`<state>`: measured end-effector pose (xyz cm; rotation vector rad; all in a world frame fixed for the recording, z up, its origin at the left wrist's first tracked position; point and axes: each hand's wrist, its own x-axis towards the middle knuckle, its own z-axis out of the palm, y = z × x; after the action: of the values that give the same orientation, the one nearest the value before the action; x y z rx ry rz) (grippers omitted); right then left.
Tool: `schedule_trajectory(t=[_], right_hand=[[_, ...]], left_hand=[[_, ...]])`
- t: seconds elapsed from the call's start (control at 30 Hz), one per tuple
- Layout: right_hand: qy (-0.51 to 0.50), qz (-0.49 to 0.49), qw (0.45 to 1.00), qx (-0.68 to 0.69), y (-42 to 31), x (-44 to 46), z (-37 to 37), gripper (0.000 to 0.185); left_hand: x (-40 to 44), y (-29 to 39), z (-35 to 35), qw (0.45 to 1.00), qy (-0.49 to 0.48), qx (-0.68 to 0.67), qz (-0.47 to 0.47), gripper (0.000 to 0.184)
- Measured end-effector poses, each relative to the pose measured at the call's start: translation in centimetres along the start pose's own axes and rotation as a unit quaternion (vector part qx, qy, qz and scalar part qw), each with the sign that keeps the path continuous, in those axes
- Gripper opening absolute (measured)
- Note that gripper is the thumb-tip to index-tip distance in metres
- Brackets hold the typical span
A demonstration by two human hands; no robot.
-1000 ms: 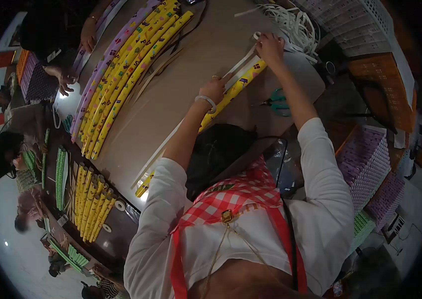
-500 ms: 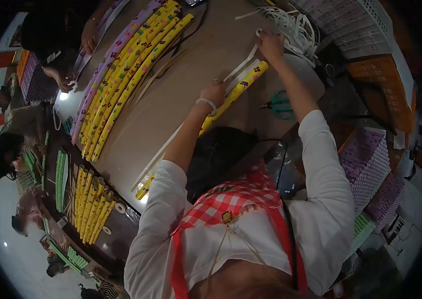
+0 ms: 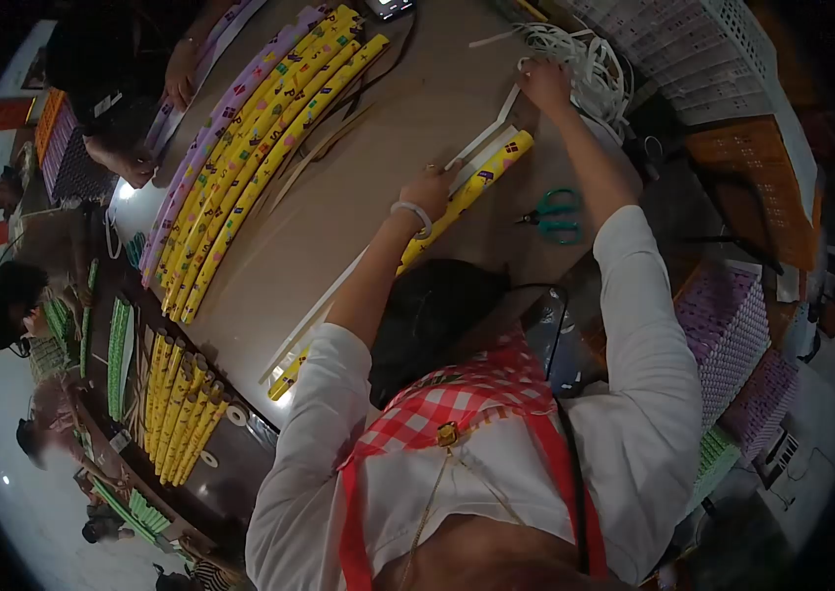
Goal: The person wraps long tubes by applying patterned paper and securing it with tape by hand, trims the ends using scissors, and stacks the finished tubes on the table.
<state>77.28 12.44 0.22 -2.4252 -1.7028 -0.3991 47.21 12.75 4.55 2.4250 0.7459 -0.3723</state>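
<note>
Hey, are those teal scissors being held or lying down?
Lying down: the scissors rest on the table, apart from the left hand and right hand.

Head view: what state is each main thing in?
White strip: upper part raised
Right hand: fingers closed on the strip
Left hand: at the strip, grip unclear
Long yellow roll: lying, partly hidden
Scissors: lying unheld
White bundle: tangled
Yellow rolls: side by side

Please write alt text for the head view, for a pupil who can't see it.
A person's right hand holds a white strip while the left hand rests on it beside a yellow patterned roll on a table. Teal-handled scissors lie nearby, a heap of white strips beyond, yellow and purple rolls to the left.
</note>
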Motion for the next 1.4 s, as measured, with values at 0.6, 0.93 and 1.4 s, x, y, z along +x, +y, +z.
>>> schedule_trajectory(t=[0.6,0.93,1.4], right_hand=[[-0.018,0.028,0.998,0.046,-1.5,2.7,0.9,0.012],[-0.007,-0.091,0.984,0.151,-3.0,1.3,-1.4,0.020],[-0.066,-0.134,0.921,0.361,-8.4,-10.2,-5.6,0.015]], left_hand=[[1.0,-1.6,2.0,0.999,0.030,0.004,0.032,0.052],[0.7,-1.4,1.7,0.998,0.047,0.005,0.034,0.054],[0.8,-1.4,1.9,0.999,0.044,-0.002,0.019,0.050]])
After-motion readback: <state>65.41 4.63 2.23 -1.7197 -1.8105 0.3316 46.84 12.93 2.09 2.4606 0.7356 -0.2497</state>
